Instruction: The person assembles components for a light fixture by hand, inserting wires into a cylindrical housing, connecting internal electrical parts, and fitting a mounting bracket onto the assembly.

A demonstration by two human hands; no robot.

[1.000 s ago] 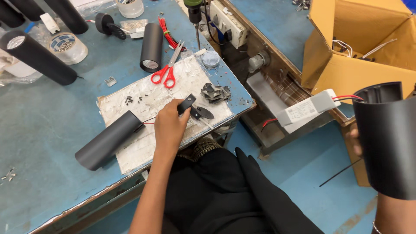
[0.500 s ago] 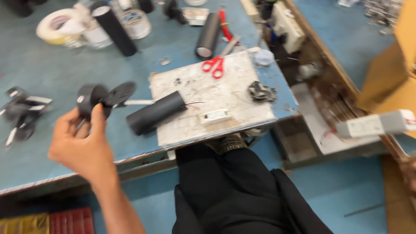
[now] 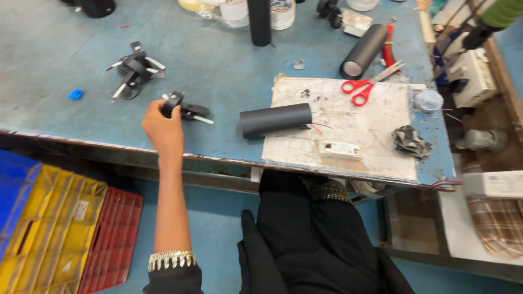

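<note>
I see a worn blue surface (image 3: pixel 218 60) with a scuffed, stained white board (image 3: pixel 348 128) on it. A matte black tube (image 3: pixel 275 120) lies partly on the board, trailing red and white wires. The scissors (image 3: pixel 366 87) have red handles. My left hand (image 3: pixel 162 129) grips a small black bracket (image 3: pixel 173 103). Below sit a yellow crate (image 3: pixel 49 228), a red crate (image 3: pixel 111 239) and a blue bin (image 3: pixel 13 185). A gold patterned cuff (image 3: pixel 171 259) edges my black sleeve.
</note>
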